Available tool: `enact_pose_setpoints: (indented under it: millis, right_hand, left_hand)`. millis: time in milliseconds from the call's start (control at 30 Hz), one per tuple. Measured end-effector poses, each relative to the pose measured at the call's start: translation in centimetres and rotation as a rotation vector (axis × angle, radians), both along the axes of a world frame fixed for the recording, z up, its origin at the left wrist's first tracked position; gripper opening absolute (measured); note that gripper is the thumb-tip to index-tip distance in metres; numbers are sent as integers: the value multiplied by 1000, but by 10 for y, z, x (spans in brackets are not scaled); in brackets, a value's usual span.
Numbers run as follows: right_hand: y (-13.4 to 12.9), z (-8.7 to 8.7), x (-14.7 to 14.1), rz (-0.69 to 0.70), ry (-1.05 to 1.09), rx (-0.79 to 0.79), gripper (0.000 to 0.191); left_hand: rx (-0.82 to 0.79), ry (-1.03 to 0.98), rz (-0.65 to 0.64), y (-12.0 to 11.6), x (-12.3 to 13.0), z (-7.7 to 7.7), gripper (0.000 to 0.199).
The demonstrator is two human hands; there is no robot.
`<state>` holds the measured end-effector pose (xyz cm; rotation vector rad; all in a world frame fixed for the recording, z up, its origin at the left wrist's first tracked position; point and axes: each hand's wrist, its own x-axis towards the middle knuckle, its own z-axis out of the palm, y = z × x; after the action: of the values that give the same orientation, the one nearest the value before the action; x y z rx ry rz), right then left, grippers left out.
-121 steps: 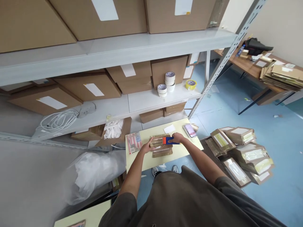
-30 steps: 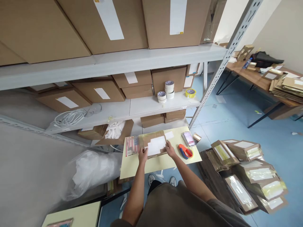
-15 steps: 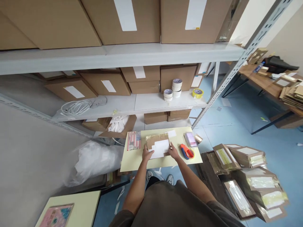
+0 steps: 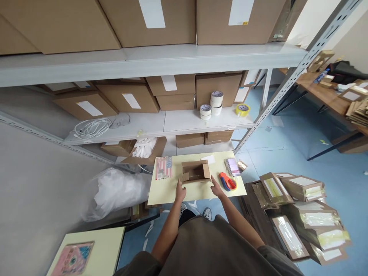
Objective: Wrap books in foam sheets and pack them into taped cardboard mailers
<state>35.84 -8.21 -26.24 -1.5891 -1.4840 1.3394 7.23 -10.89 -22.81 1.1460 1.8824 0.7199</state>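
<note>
A small cardboard box (image 4: 196, 177) stands on the pale yellow table with its top flaps apart and its inside showing bare. At its left front corner is my left hand (image 4: 180, 191), fingers and thumb apart. My right hand (image 4: 216, 188) is at the right front corner, its index finger pointing up beside the box and its thumb apart. Both sets of fingertips are close to the box; whether they touch it I cannot tell. Right of my right hand lies an orange and blue tape dispenser (image 4: 228, 181). A flat picture with a flag pattern (image 4: 163, 168) lies to the left.
On the table (image 4: 161, 193) are also white paper (image 4: 208, 158) and a pixelated purple item (image 4: 232, 166). A shelf behind holds cartons, white tape rolls (image 4: 205, 111), yellow tape (image 4: 242, 110) and coiled cable (image 4: 93, 128). Taped boxes (image 4: 290, 237) are piled at right, a plastic bag (image 4: 117, 193) at left.
The box, earlier gripped by both hands with white labels facing up, has been turned so its opened top faces up. My hands have shifted to its front corners, and the view has tilted slightly.
</note>
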Motion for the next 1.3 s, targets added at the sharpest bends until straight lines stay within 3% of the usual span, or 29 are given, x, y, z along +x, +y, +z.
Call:
enact_pose_setpoints:
  millis: [100,167,267,333,467,567,633,800,967,1133,1300]
  right_hand:
    - [3,15,4,-105,-25,-19,95]
    - [12,33,0,-162,-27,49,85]
    - [29,63,-15,-175,-13,159,68]
    - [39,77,-27,-139,1,201,60]
    - [46,86,-45,-69,-12,212,59]
    - [42,83,-56,-20,-29,232,61]
    - [39,81,-67,49,-3,260,61]
    - [35,77,-95,190,-1,202,62]
    - [29,65,-78,139,-168,198,61]
    - [21,51,-44,67,-314,172,70]
    - [14,50,-34,165,-382,25,91]
  left_hand:
    - [79,139,81,7,-7,25,85]
    - [156,160,48,18,-7,44,69]
    - [206,87,-89,38,3,66,51]
    - [180,76,-236,50,12,72,44]
    - [-8,298,-516,56,23,68,48]
    - [-111,440,-585,46,23,59,74]
    - [-93,463,-598,40,22,54,80]
    - [-27,394,-544,33,20,47,62]
    - [43,312,-446,28,5,48,49]
    - [81,392,-228,21,-17,48,76]
    - [-7,382,-238,23,-16,34,102]
